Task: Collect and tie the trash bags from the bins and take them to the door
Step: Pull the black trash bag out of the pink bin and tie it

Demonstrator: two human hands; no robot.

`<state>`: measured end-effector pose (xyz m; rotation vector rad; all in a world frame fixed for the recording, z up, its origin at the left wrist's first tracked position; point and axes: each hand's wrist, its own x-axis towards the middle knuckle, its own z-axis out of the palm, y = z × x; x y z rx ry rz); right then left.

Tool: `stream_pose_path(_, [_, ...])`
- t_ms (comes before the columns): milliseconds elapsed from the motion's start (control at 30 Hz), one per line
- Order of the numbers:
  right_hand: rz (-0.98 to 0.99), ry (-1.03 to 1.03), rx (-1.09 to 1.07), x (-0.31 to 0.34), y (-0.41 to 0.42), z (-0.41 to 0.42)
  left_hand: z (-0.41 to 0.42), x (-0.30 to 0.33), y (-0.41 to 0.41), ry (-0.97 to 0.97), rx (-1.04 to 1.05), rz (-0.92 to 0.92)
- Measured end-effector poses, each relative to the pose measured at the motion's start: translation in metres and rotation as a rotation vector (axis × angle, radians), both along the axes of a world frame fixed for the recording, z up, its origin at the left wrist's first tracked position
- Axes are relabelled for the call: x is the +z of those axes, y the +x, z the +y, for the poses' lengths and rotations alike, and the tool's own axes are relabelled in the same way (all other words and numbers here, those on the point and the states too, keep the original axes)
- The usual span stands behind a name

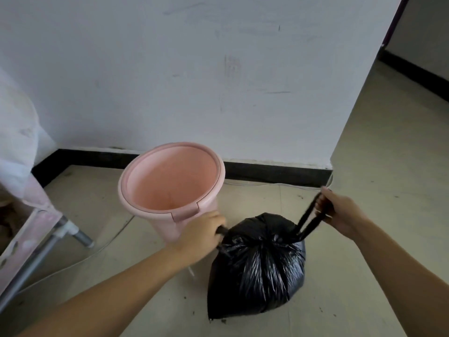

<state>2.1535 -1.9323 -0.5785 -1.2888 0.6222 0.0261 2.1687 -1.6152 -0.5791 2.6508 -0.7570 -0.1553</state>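
A full black trash bag (257, 266) sits on the tiled floor, its neck gathered at the top. My left hand (200, 235) grips one black strip of the bag's mouth at its left side. My right hand (337, 210) grips the other strip, pulled taut up and to the right. Just behind the left hand stands a pink bin (170, 178) with no bag in it, against the wall.
A white wall with a black skirting board (267, 173) runs behind the bin. A pink metal-legged frame (36, 229) stands at the left. A thin white cable (73, 263) lies on the floor. At the right, floor leads past the wall corner.
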Motion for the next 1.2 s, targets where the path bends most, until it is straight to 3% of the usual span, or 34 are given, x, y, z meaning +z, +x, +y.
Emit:
stream_pose_path(67, [-0.073, -0.004, 0.247, 0.024, 0.007, 0.025, -0.026, 0.018, -0.002, -0.201, -0.049, -0.034])
stream_pose_path(167, [-0.099, -0.144, 0.756, 0.044, 0.007, 0.064, -0.048, 0.028, 0.002, -0.351, -0.044, -0.009])
stream_pose_path(300, [-0.109, -0.560, 1.184, 0.053, -0.003, 0.090, -0.054, 0.022, 0.008, -0.485, 0.011, 0.266])
stream_pose_path(367, [-0.098, -0.669, 1.184, 0.055, -0.005, 0.092, -0.051, 0.017, 0.009, -0.490, -0.098, 0.440])
stream_pose_path(467, [-0.110, -0.531, 1.134, 0.052, -0.005, 0.085, -0.050, 0.010, 0.005, -0.421, -0.209, 0.611])
stream_pose_path(700, [-0.031, -0.463, 0.853, 0.010, -0.005, 0.042, -0.042, -0.008, 0.021, -0.715, 0.040, 0.862])
stream_pose_path(900, [-0.052, -1.020, 0.933, -0.008, -0.008, 0.053, -0.046, -0.022, 0.025, -0.552, 0.082, 0.819])
stream_pose_path(1067, [0.014, -1.142, 1.030, 0.033, -0.018, 0.054, -0.052, 0.034, 0.018, -0.251, -0.063, 0.708])
stream_pose_path(1200, [0.051, -1.221, 1.047, 0.103, -0.024, 0.054, -0.054, 0.106, 0.012, -0.166, -0.065, 0.650])
